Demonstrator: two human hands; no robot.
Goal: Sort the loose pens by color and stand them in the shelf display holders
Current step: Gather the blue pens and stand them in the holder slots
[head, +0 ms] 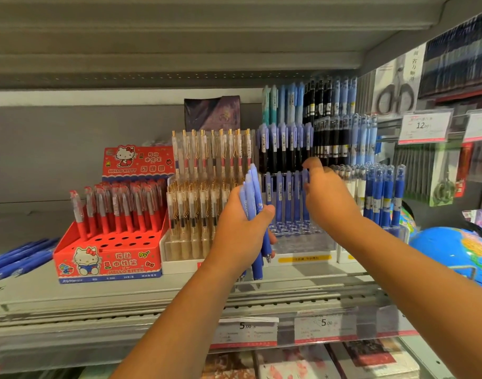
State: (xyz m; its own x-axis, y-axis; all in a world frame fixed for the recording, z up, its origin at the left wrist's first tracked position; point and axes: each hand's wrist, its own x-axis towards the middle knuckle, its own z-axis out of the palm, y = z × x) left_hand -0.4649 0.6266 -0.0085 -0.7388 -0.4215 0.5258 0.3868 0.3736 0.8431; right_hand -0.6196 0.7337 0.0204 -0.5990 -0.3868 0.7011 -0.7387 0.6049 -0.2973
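- The left hand (238, 228) is wrapped round a bundle of blue pens (251, 187), thumb pressed across the front. The smooth, rounded plastic barrels stand nearly upright, leaning slightly left. At least four show, but the exact count is hidden by the fingers.
- The right hand (328, 195) has its fingertips curled and pinching the top of one blue pen (305, 179). This is the rightmost of five blue pens standing in the front row of the clear tiered holder (302, 243).
- That holder is transparent plastic, stepped, with round sockets. Several sockets in front of the five pens stand open. Its higher tiers carry lilac-capped, black and pale blue pens, too tightly packed to count.
- Just left of it is a second clear holder, in which frosted pens with gold wire clips (211, 157) fill two tiers.
- Further left sits a red cardboard box (108, 258) with a printed cat cartoon. It holds red pens (119, 206) with clear caps at the back and two rows of open holes in front.
- More loose blue pens (18, 258) lie flat on the grey metal shelf (70, 296) at far left.
- A glossy blue globe (447, 250) sits at the right.
- Two price tags (245, 330) on the shelf rail read 5.00.
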